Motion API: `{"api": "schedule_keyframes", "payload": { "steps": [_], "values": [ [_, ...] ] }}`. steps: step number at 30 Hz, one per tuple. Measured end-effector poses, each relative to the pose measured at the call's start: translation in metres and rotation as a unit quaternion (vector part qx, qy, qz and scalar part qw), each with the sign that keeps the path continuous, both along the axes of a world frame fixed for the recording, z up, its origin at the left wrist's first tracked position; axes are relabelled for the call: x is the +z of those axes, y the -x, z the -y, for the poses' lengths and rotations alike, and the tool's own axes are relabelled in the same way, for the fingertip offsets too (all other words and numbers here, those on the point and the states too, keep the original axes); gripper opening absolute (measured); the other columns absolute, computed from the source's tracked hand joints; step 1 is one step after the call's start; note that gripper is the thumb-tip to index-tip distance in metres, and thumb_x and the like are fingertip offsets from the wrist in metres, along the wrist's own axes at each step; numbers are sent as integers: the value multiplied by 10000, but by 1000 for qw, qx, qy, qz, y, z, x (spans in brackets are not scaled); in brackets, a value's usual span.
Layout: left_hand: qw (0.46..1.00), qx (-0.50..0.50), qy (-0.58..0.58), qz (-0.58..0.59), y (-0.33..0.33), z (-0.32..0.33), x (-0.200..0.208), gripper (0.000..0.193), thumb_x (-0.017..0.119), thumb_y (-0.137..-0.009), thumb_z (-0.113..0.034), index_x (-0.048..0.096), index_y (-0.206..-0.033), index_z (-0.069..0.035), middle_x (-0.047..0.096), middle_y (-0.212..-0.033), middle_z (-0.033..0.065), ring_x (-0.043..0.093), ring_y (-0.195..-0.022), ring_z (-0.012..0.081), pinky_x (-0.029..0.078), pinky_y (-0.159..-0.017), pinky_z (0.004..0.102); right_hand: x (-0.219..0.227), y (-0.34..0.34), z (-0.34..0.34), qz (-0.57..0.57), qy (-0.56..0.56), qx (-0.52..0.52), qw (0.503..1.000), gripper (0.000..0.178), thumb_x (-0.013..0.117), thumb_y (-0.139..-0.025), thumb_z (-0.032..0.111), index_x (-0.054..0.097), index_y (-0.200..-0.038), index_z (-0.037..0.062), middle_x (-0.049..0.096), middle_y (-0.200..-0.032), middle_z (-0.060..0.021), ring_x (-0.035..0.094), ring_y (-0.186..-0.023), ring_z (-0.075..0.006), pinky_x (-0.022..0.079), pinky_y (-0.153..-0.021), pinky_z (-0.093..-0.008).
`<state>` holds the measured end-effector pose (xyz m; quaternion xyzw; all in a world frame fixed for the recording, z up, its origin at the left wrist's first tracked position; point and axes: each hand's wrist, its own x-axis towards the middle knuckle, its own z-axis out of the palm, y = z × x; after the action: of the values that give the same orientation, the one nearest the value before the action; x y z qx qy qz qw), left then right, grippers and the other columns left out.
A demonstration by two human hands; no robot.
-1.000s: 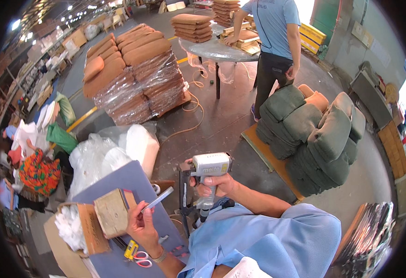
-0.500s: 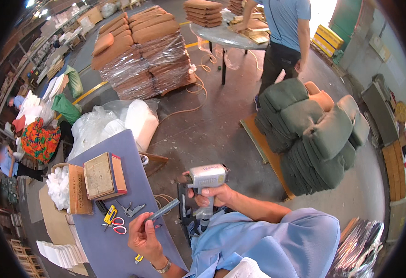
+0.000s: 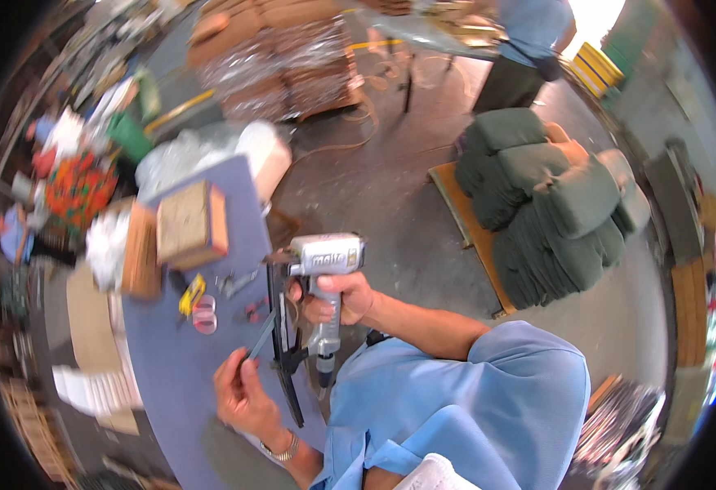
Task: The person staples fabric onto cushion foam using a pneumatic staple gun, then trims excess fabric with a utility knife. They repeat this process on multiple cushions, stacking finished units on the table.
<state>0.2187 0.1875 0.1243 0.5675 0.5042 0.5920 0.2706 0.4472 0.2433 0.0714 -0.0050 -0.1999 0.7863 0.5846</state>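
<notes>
My right hand (image 3: 343, 296) is wrapped around the handle of a silver pneumatic staple gun (image 3: 322, 255). Its long black magazine (image 3: 278, 322) stands almost upright on the side facing my left hand. In the fingertips of my left hand (image 3: 246, 396), a thin grey-blue strip of staples (image 3: 261, 335) is pinched at its lower end. The strip slants up toward the magazine; whether the two touch, I cannot tell. Both hands are in front of me, the left one over the blue-grey table (image 3: 162, 392).
On the table lie a worn carton (image 3: 185, 224), a yellow cutter (image 3: 192, 296), red-handled scissors (image 3: 204, 315) and a metal air blow gun (image 3: 238, 282). Green cushions (image 3: 570, 204) are piled on a pallet at the right. Another person (image 3: 529, 49) stands at the far table.
The view has shifted. The staple gun has moved left over the table's edge, nearer the left hand. The staple strip has tilted more upright and come close to the magazine.
</notes>
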Motion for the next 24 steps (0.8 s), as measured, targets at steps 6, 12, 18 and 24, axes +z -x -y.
{"api": "schedule_keyframes", "payload": {
  "steps": [6, 12, 18, 24],
  "values": [
    [992, 42, -10, -119, 64, 65, 8, 144, 730, -938, 22, 759, -1080, 19, 728, -1076, 120, 701, -905, 155, 599, -744, 278, -25, 90, 46, -29, -1, 97, 995, 537, 744, -902, 252, 556, -1304, -49, 646, -1151, -152, 565, -653, -133, 487, -603, -326],
    [990, 88, 3, -112, 111, 103, 12, 213, 756, -885, 24, 778, -1079, -59, 741, -1050, 89, 717, -877, 227, 573, -678, 320, -28, 168, 75, -57, -7, 191, 980, 569, 670, -988, 267, 460, -1452, 14, 640, -1176, -141, 570, -622, -102, 499, -565, -286],
    [976, 104, 57, -183, 116, 150, 36, 305, 769, -881, -80, 741, -1182, -37, 735, -1155, 124, 691, -1039, 318, 560, -880, 403, -42, 182, 87, -125, 66, 251, 958, 537, 721, -966, 351, 573, -1257, -75, 672, -1157, -128, 558, -619, -106, 479, -539, -282],
    [964, 75, 245, -74, 144, 241, 18, 491, 806, -893, -175, 671, -1345, -37, 707, -1286, 184, 710, -1101, 294, 537, -966, 369, -50, 191, 53, -179, 99, 274, 940, 531, 699, -985, 435, 579, -1238, -16, 673, -1126, -65, 548, -619, -98, 494, -583, -257]
  ]
}}
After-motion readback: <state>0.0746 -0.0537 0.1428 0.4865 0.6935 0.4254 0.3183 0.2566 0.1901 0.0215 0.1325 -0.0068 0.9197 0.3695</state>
